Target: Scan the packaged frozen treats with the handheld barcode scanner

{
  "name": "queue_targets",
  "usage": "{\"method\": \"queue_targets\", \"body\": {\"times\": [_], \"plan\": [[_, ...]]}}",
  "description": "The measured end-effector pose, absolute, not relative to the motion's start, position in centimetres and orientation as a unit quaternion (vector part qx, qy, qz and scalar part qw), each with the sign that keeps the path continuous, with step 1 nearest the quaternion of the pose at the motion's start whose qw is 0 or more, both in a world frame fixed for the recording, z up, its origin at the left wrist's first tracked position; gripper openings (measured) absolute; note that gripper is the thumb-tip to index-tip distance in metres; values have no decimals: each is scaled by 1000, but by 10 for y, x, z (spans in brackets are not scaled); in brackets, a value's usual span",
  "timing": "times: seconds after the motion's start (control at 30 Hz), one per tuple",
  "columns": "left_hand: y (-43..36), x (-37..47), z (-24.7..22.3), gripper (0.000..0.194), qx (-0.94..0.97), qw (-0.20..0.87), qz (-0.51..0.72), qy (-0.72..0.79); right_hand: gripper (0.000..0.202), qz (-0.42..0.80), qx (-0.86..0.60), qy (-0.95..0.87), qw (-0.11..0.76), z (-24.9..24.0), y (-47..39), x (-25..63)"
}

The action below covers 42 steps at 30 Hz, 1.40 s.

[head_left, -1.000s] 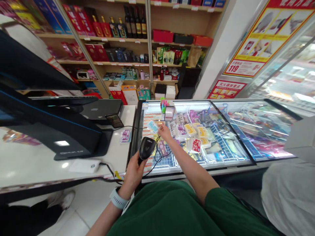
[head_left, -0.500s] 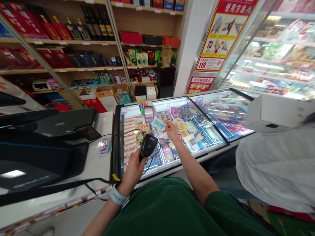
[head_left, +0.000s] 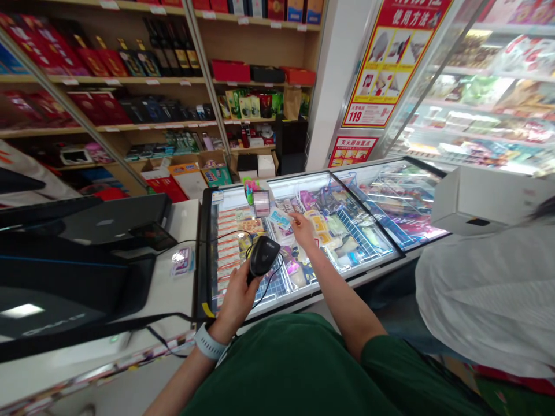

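Note:
My left hand (head_left: 237,294) is wrapped round the handle of a black barcode scanner (head_left: 264,254), whose head points up and away from me. Its thin cable loops over the glass-topped freezer (head_left: 207,231). Further out, above the same glass, my right hand (head_left: 302,230) has its thumb and fingers pinched at the edge of a white-and-blue packet (head_left: 281,219). Beside that packet is a bright green and pink item (head_left: 250,188), partly covered by a pixelated patch. The scanner head and the packet are apart.
Frozen goods in wire baskets (head_left: 353,225) lie under the glass. On the left, a counter (head_left: 171,294) bears a black checkout machine (head_left: 65,289) and a small purple packet (head_left: 182,261). A person in a white shirt (head_left: 485,289) stands close on the right, by a white box (head_left: 489,199).
The scanner has shifted very slightly in my left hand's grip position, up and to the right. The packet by my right hand has tilted a little; both hands otherwise keep their places.

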<state>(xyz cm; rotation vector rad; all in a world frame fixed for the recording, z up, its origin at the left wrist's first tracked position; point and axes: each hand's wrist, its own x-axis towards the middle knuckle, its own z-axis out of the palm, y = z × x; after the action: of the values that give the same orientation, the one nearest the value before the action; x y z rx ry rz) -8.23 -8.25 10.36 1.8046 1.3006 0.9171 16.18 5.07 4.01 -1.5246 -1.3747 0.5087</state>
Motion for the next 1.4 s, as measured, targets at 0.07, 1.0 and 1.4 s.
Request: {"method": "queue_targets", "body": {"times": [0.07, 1.0, 1.4], "plan": [[-82, -84, 103, 41, 704, 360, 347, 505, 33, 210, -623, -570, 494, 39, 52, 161], [-83, -93, 93, 43, 701, 351, 356, 508, 36, 289, -657, -435, 543, 19, 57, 188], [-89, -101, 91, 44, 693, 350, 343, 529, 15, 410, -634, -233, 614, -4, 62, 187]]}}
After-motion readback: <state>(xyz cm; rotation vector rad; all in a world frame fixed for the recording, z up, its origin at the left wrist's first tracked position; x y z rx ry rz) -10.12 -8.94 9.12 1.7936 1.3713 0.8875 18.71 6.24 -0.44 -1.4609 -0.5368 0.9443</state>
